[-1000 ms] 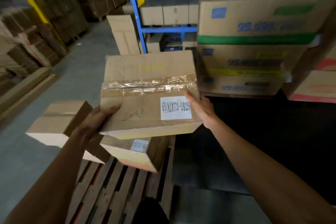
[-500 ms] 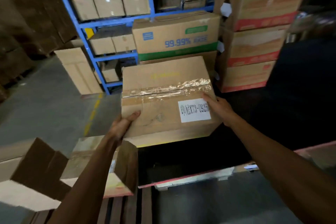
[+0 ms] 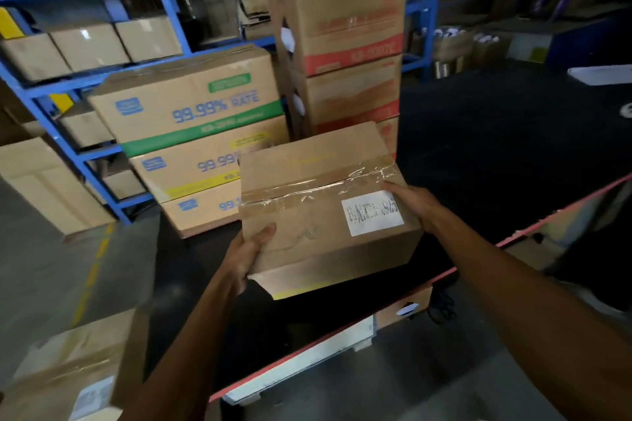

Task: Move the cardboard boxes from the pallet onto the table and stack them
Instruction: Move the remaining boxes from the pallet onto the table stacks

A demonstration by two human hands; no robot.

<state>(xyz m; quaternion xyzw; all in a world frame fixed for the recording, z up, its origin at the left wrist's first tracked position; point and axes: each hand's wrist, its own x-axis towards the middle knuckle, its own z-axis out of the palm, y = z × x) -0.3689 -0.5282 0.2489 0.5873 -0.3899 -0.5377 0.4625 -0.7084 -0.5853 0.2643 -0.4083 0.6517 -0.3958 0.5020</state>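
Ahead, the black table (image 3: 496, 154) lay under the taped box (image 3: 321, 212) I carried just before the stacked cartons (image 3: 205, 133); it wanted lowering flat and square. Both arms reached forward, left hand (image 3: 244, 256) gripping its near-left corner and right hand (image 3: 415, 205) curled around its right edge.

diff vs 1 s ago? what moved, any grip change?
The taped brown cardboard box with the white label was carried off the pallet, rightward, and now hangs over the black table in front of the stacked printed boxes. Nothing was let go: the left hand and the right hand hold its two ends as before. The box stays level, label up.
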